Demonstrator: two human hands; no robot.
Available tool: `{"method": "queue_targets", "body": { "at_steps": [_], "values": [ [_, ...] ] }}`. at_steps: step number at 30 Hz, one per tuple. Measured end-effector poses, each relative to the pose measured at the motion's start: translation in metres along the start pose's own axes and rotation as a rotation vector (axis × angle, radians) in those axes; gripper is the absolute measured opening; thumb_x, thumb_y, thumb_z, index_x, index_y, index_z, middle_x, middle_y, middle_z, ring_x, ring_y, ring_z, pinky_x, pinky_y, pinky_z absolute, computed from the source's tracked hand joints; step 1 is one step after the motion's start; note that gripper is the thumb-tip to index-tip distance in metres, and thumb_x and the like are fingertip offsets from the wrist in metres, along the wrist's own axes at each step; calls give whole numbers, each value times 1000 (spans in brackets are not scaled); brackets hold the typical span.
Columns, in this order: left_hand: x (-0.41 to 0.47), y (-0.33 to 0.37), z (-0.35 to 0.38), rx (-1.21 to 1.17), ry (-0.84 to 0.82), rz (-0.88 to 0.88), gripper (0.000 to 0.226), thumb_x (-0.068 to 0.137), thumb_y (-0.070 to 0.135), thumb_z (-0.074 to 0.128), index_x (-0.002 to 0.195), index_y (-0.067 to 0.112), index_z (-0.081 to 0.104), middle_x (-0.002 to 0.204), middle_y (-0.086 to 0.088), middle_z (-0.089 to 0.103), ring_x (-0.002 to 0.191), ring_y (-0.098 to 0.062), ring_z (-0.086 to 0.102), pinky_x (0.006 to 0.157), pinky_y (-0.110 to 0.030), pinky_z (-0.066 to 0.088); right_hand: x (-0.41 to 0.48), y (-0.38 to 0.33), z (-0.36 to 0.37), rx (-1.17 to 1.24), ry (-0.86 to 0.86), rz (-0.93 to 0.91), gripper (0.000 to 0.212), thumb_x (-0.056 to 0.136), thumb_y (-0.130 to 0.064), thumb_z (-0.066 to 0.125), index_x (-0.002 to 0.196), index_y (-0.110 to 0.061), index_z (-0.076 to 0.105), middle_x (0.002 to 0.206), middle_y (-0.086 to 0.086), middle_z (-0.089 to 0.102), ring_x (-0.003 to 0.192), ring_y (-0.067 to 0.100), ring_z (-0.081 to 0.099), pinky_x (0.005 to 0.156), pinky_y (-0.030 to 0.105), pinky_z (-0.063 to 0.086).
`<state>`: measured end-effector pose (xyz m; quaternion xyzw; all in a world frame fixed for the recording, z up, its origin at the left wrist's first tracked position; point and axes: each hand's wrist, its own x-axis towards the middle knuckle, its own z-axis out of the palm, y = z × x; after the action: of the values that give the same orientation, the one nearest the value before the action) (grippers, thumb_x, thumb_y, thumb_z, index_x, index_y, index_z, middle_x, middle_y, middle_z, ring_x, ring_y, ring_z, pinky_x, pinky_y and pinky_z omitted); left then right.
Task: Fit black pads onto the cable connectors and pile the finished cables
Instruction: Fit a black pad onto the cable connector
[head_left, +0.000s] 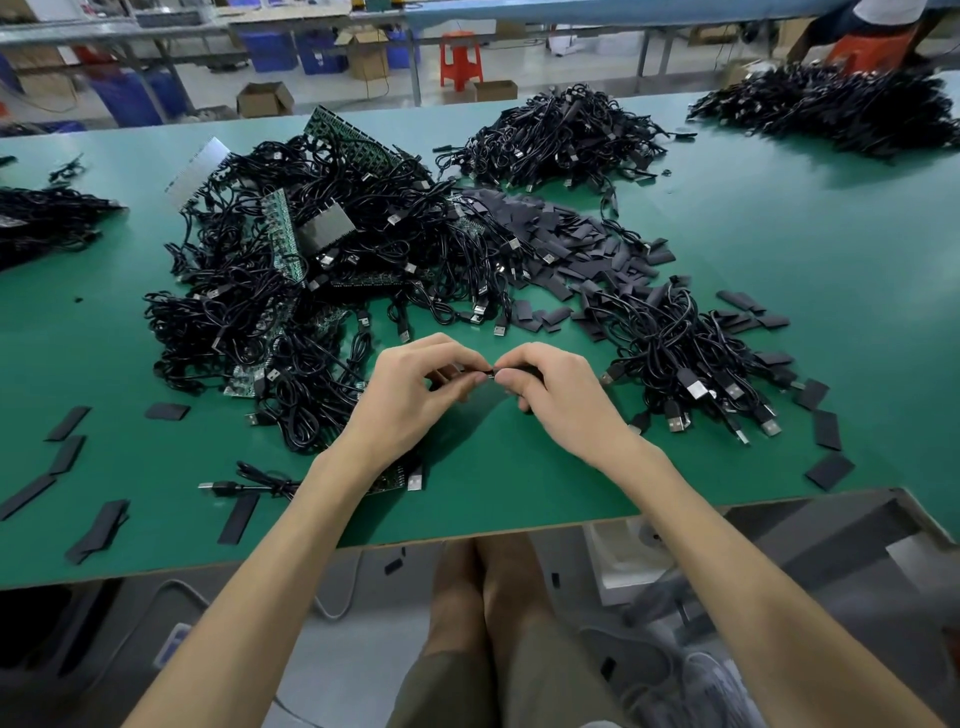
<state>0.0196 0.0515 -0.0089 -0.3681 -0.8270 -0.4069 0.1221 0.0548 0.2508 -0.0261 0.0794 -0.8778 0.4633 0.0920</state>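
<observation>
My left hand (415, 387) and my right hand (553, 392) meet above the green table (519, 483), fingertips together. Between them they pinch a small black cable connector (485, 373); the right hand also holds a black pad (524, 370) over it, mostly hidden by the fingers. A big tangle of black USB cables with green circuit boards (291, 270) lies to the left and behind. A smaller cable pile (691, 364) lies on the right. Loose black pads (566, 249) are heaped behind the hands.
More cable piles lie at the far middle (561, 135), far right (831, 109) and left edge (41, 223). Stray pads (67, 452) dot the near left and right of the table. The table's front edge (467, 540) runs just before my knees. Another person (878, 36) sits far right.
</observation>
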Motion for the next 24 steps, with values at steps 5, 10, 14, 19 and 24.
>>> {"method": "queue_targets", "body": {
  "at_steps": [5,10,14,19,24],
  "values": [
    [0,0,-1,-3,-5,8,10,90,13,77,99,14,78,92,2,71,71,-15,70,68,-35,58,1,1,1,17,-29,11,8,100,-20,64,97,-27,66,80,-14,63,64,2,59,68,21,46],
    [-1,-1,0,6,-6,-12,9,89,15,78,98,16,78,91,6,70,70,-14,69,69,-33,58,0,2,0,10,-53,-4,6,99,-22,67,99,-28,66,84,-15,65,67,0,60,72,22,50],
    [0,-2,3,21,-4,-73,10,88,20,79,97,18,75,89,10,69,67,-10,68,69,-29,56,1,1,1,27,-30,-11,5,98,-21,68,98,-26,68,83,-14,66,65,1,62,67,16,48],
    [2,-4,2,23,-4,-149,9,86,22,80,88,16,74,78,9,69,66,-9,67,68,-35,56,0,0,1,27,-13,-7,9,96,-20,71,104,-17,74,87,-11,68,66,5,63,70,22,52],
    [1,-3,2,7,-11,-161,8,85,21,82,86,18,75,73,10,69,65,-8,66,67,-34,56,-1,-1,1,5,-16,-47,9,95,-17,72,103,-15,75,88,-9,67,67,-2,61,69,15,48]
  ]
}}
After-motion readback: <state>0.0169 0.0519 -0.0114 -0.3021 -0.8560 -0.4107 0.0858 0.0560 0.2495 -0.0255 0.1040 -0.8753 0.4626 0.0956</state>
